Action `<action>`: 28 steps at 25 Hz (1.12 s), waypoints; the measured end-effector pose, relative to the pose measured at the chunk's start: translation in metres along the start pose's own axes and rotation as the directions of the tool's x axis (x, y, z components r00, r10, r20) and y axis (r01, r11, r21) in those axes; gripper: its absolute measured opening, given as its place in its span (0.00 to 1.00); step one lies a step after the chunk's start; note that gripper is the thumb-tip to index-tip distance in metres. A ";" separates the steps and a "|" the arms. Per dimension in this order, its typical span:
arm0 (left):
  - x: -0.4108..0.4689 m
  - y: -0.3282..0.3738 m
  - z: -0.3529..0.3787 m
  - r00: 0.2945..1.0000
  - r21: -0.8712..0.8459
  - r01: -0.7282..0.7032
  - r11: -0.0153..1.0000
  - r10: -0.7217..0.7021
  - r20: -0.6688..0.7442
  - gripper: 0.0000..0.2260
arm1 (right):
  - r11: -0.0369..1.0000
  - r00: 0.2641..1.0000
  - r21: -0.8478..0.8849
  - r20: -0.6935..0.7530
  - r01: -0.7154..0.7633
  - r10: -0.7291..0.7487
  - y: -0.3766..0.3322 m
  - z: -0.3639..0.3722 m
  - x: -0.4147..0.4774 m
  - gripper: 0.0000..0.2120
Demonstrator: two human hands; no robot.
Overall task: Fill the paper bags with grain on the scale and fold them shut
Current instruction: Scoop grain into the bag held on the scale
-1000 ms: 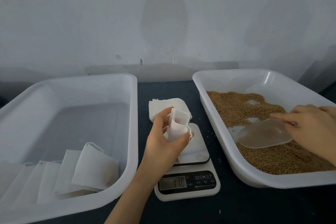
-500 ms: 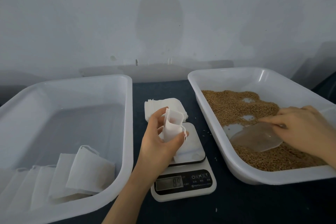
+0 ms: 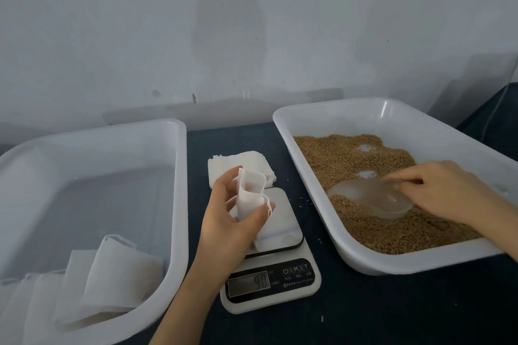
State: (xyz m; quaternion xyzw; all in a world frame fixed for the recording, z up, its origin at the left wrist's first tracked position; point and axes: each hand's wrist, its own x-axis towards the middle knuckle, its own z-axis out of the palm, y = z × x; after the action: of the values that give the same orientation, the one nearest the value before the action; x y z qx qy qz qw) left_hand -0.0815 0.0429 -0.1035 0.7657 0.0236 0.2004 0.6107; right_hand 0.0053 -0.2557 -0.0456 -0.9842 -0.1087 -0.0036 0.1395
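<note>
clock directions are referenced to the scale [image 3: 270, 269], which stood on the dark table [image 3: 378, 311] with 12 o'clock toward the wall. the left hand [image 3: 229, 221] was positioned over the scale platform, with thumb and curled fingers pinching an upright white paper bag [image 3: 249, 193]. the bag mouth was held open and faced upward, and a thin white string hung at its 3 o'clock edge. the lower end of the bag appeared to touch the platform, though the hand hid part of the contact. the scale display was lit, and its digits were too blurred to read with certainty. a stack of flat empty bags [image 3: 241, 162] lay on the table at 12 o'clock, just beyond the platform. a white tray [image 3: 308, 190] sat at 3 o'clock and held brown grain [image 3: 350, 154], with bare patches of tray floor showing through the layer. the right hand [image 3: 443, 190] was inside this tray, its fingers curled round the handle end of a translucent scoop [image 3: 372, 199]. the scoop bowl lay in the grain with its open end toward 9 o'clock. a few loose grains lay on the table between scale and tray. a second white tray [image 3: 179, 204] sat at 9 o'clock, with several folded white bags [image 3: 117, 274] overlapping in its near end.
</note>
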 end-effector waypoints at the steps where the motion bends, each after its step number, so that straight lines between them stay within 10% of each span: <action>1: 0.000 0.000 0.000 1.000 0.000 0.001 1.000 -0.001 0.000 0.26 | 1.000 1.000 0.004 -0.010 -0.008 0.008 0.001 0.000 0.001 0.13; 22: 0.000 -0.001 0.003 1.000 0.019 0.002 1.000 -0.002 0.006 0.28 | 0.996 0.972 -0.088 -0.231 0.017 -0.037 -0.003 -0.020 0.005 0.08; 28: -0.001 -0.001 0.002 1.000 -0.013 0.012 1.000 -0.012 0.023 0.26 | 0.976 0.998 -0.216 -0.051 0.028 -0.039 -0.031 -0.038 0.010 0.15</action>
State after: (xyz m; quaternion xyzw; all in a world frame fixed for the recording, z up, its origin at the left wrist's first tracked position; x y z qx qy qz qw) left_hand -0.0816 0.0410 -0.1048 0.7636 0.0198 0.1881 0.6173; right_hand 0.0093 -0.2345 -0.0003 -0.9911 -0.1204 -0.0448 0.0349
